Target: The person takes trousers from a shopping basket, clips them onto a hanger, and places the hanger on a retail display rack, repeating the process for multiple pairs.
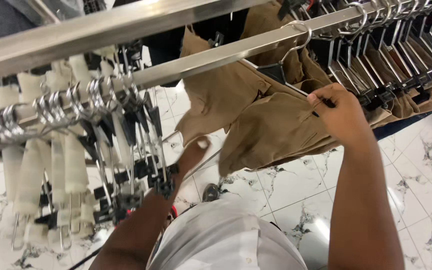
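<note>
Your right hand (343,112) pinches the hanger (281,70) clip on the tan trousers (256,125) — keep fingers tight; left hand (193,152), fingers curled, steadies beneath.

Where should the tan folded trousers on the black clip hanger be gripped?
Probably at the black clip hanger's bar, from the near side, as the right hand does: the tan trousers hang limp below it.

Left hand (194,152) fingers hidden behind tan trousers (256,125).
</note>
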